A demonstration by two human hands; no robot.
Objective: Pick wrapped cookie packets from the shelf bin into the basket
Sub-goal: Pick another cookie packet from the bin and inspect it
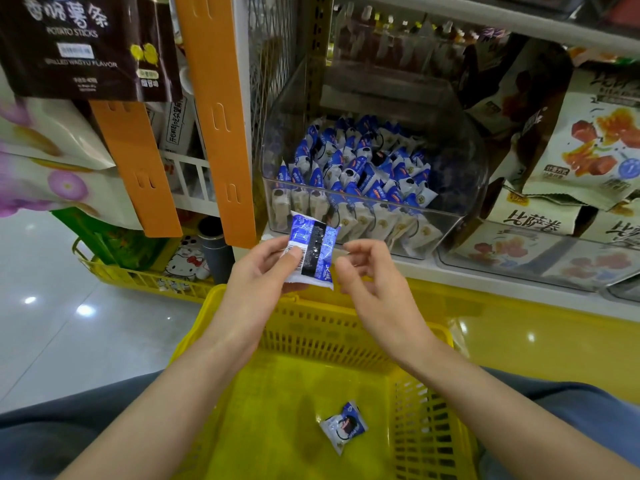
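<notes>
Packets point(360, 168) in blue and white wrap fill the clear shelf bin point(462, 157), standing in packed rows behind its front wall. Just below the bin, above the far rim of the yellow basket point(329, 336), the left grip point(263, 268) grasps one cookie packet point(313, 251): the thumb lies across the barcode end and the fingers curl behind it, so the packet stands nearly upright with its back seam facing the camera. The right grip point(374, 282) is released, its fingers loosely curled and holding nothing, the thumb tip just beside the packet's right edge; whether it touches the wrap cannot be told. Both forearms reach over the basket, which sits in front of the person's lap. One more packet point(343, 427) lies tilted on the basket floor near its right wall. The white shelf point(485, 277) also carries flat trays of pale snack bags point(588, 147) to the right of the bin. At left hang orange strips point(221, 116) and a dark potato-stick bag point(69, 43), with a second yellow basket point(138, 277) on the glossy floor point(69, 327).
</notes>
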